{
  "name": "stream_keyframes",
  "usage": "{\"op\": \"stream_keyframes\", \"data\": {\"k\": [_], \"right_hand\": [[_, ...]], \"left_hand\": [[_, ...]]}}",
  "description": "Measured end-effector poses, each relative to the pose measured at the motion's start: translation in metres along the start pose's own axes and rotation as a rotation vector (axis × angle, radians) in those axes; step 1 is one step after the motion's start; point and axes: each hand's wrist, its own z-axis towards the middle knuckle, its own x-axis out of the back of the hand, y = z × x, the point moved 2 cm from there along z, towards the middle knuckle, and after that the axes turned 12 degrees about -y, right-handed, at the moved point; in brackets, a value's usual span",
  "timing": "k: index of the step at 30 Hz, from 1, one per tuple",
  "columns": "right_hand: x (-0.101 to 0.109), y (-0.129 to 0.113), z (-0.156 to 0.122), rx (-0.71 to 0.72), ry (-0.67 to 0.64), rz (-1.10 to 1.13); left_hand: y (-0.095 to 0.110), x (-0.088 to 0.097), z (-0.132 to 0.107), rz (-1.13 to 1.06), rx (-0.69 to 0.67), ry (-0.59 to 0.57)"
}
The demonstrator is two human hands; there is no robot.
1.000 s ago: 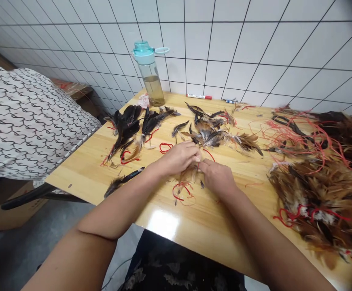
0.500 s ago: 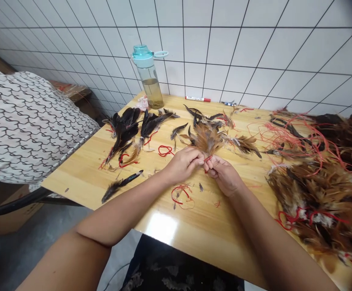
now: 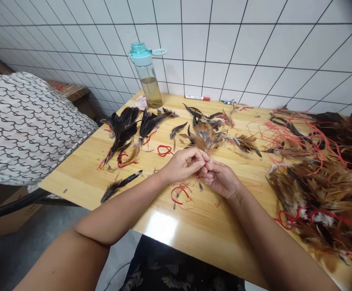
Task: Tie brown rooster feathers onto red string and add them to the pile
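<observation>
A bundle of brown feathers (image 3: 205, 136) fans out away from me, its quill end between my fingertips. My right hand (image 3: 223, 178) is closed on that end, palm partly turned up. My left hand (image 3: 185, 163) meets it from the left, thumb and forefinger pinching red cord (image 3: 206, 163) at the base of the bundle. Most of the cord is hidden by the fingers; a short red end shows below them. Just beneath my hands, loose red thread scraps (image 3: 182, 195) and a small dark feather bit (image 3: 200, 187) lie on the wooden table (image 3: 194, 230).
Black feather bundles (image 3: 123, 127) and a single dark feather (image 3: 119, 186) lie to the left. A water bottle (image 3: 149, 79) and a red marker (image 3: 196, 98) stand and lie along the tiled wall. Brown feathers (image 3: 318, 190) are heaped at right, with tangled red string (image 3: 291, 131) behind.
My left fingers have shifted over the top of the bundle's base, the thumb now stretched toward the cord. My right hand has rolled more palm-up, its fingers slightly lower.
</observation>
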Motion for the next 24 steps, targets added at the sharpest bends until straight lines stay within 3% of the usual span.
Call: {"op": "stream_keyframes", "data": {"k": [3,7,24], "right_hand": [[-0.0007,0.0024,-0.0001,0.003,-0.009,-0.077],[-0.0017,0.0047,0.0005,0.011,-0.057,-0.136],[-0.0083,0.0049,-0.0007,-0.010,-0.088,-0.121]], "left_hand": [[-0.0047,-0.0026,-0.0003,-0.271,0.094,0.015],[-0.0030,-0.0044,0.0007,-0.416,0.140,0.022],[-0.0051,-0.0038,0.0016,-0.418,0.167,0.020]]}}
